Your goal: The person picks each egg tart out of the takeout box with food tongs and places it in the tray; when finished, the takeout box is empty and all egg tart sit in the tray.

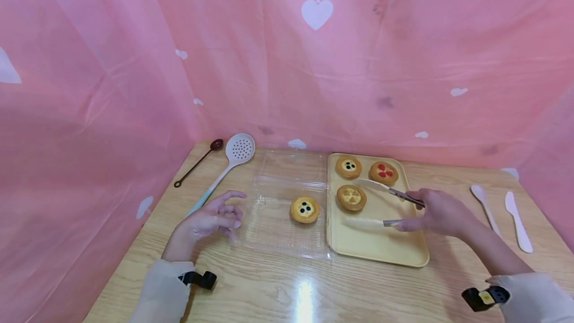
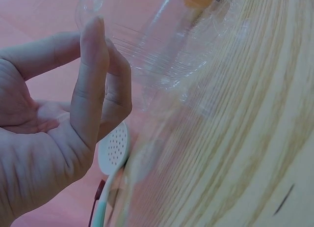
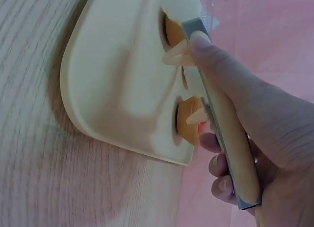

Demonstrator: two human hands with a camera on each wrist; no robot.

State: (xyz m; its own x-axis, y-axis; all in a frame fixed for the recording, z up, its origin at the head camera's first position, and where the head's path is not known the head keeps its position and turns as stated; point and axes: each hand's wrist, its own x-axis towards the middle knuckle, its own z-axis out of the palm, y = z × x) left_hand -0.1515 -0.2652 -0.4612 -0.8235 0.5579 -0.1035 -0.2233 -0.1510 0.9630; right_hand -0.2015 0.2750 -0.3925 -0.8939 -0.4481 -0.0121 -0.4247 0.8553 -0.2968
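My right hand [image 1: 441,212] grips a pair of tongs [image 1: 405,198] by the sides. The tongs' two pale tips are spread above the yellow tray [image 1: 381,248], one on each side of a tart with pale wedge pieces [image 1: 352,198]. Behind it on the tray sit a tart with dark dots [image 1: 348,167] and a tart with red pieces [image 1: 383,173]. Another dark-dotted tart [image 1: 305,209] lies in the clear plastic box [image 1: 273,238], whose lid is folded back. Loosely bent, my left hand [image 1: 215,218] hovers at the box's left edge, holding nothing.
A white slotted skimmer [image 1: 240,148] and a small dark brown spoon [image 1: 217,145] lie at the back left. On the right are a white spoon [image 1: 486,206] and a white knife [image 1: 518,223]. Pink cloth [image 1: 341,79] hangs behind the wooden table [image 1: 251,288].
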